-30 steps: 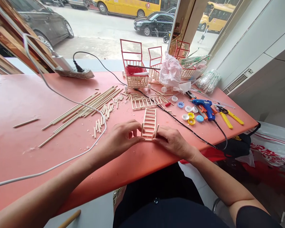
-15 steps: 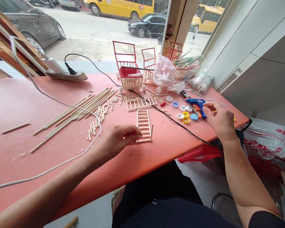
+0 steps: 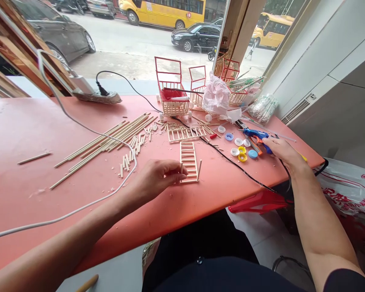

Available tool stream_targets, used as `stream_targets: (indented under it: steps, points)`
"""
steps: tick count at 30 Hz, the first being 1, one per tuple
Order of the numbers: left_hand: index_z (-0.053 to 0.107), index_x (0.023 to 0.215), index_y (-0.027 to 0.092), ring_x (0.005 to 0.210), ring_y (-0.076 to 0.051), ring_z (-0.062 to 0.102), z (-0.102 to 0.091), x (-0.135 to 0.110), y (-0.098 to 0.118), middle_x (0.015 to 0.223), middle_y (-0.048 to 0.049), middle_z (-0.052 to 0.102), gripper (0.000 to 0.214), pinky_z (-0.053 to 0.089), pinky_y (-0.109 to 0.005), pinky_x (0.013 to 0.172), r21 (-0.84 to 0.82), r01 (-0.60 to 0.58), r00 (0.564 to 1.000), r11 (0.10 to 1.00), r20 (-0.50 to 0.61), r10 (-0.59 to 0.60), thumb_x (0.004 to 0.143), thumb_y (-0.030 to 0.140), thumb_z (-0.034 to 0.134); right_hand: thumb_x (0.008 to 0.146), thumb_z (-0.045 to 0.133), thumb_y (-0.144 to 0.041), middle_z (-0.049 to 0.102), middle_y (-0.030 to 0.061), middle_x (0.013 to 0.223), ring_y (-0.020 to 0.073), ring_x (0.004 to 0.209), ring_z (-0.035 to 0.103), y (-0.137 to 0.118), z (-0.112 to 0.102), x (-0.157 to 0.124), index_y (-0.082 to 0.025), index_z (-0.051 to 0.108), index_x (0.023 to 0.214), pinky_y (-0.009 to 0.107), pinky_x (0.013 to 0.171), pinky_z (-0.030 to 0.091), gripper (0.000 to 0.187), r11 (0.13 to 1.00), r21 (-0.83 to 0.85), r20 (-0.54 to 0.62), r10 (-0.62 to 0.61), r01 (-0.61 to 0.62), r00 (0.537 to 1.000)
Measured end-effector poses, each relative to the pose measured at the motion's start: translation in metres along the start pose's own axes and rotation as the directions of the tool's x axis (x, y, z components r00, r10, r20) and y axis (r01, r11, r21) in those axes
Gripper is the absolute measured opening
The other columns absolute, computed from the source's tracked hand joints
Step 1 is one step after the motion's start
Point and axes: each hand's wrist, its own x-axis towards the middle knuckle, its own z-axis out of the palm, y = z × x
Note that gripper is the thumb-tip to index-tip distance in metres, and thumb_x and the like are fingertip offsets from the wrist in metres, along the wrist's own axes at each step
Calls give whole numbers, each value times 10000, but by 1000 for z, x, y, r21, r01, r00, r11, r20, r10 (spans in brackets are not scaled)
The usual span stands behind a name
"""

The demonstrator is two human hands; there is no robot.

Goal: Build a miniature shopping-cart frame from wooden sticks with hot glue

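On the near part of the surface (image 3: 158, 211), a ladder-like stick frame (image 3: 188, 160) is laid flat, its long axis running almost straight away from the body. Its near left corner is met by the left hand (image 3: 167, 172), by which a short stick (image 3: 181, 168) is held pinched, roughly upright, between thumb and fingers. At the near right corner another upright stick (image 3: 199, 170) is seen standing with a slight lean, touched by neither hand.

Farther out and well to the right, the handle of a blue glue gun (image 3: 257, 134) is grasped by the right hand (image 3: 278, 150); part of this grip is hidden. The gun is set crosswise to the frame, its nozzle directed left and slightly away, so the frame is placed to the left of the right grip and nearer the body. By the left hand the frame is much more closely neighboured. Between gun and frame are crossed a scatter of bottle caps (image 3: 242, 156) and a black cord (image 3: 228, 152).

Just beyond the frame's far end a second frame (image 3: 187, 140) is laid crosswise, and behind it a small stick cart (image 3: 175, 107) is stood.
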Motion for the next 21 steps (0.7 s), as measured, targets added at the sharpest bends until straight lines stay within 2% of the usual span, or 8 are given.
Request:
stream_targets:
  steps: [2,5,6,8,11,14,16,21]
  points:
    - [751,819,160,717,-166,683,-1,0,1,833,-49,778,265,505,-252,681,9,-21,1000,1000,-18,22,883,382,621,937,533,-498,613,46,703,151,589,529,-4,-3,-7,-201,596,804,283,532,422,332,986,163,-4,24,-23,1000]
    - [776,861,160,727,-165,697,-2,0,2,844,-49,790,288,508,-243,687,6,-52,998,999,-36,52,911,384,602,889,630,-604,658,59,833,161,692,601,-20,-11,-26,-230,570,926,280,589,481,380,920,391,-5,-17,18,1000]
    - [781,865,159,704,-158,689,-2,0,2,817,-44,785,288,504,-238,676,7,-59,998,998,-34,59,915,378,601,824,721,-617,642,37,799,157,669,588,-28,-14,-35,-238,561,914,276,569,475,421,864,502,0,-44,38,999]
    - [782,849,155,656,-144,667,-2,0,2,747,-32,764,276,496,-224,647,4,-68,997,998,-20,68,915,358,608,742,832,-603,590,-7,723,142,633,558,-47,-17,-52,-240,546,866,255,519,440,478,774,632,100,-136,43,986]
    - [784,843,151,630,-132,658,-1,0,0,703,-21,747,261,500,-205,631,-27,-74,997,997,2,74,913,335,613,822,771,-636,520,-29,627,115,545,496,-78,-16,-76,-222,539,786,246,463,378,476,755,653,217,-263,60,940]
    - [789,870,156,633,-132,675,-1,0,-2,706,-18,755,248,514,-199,632,-47,-81,997,996,3,81,914,325,613,932,666,-603,611,17,727,109,568,520,-103,-11,-94,-193,641,883,256,490,404,414,785,603,332,-406,139,851]
    - [789,878,157,638,-136,687,-1,0,-3,700,-17,755,238,523,-200,634,-54,-86,996,995,1,86,913,315,614,968,625,-580,646,38,783,115,598,543,-115,-8,-102,-186,668,911,257,500,414,400,785,592,359,-462,185,811]
    - [782,866,141,637,-143,702,-3,-1,-2,710,-29,768,231,541,-208,645,-76,-87,996,993,9,88,905,291,611,973,627,-559,644,28,769,111,586,522,-130,-2,-110,-186,687,914,263,512,407,382,811,509,299,-479,286,825]
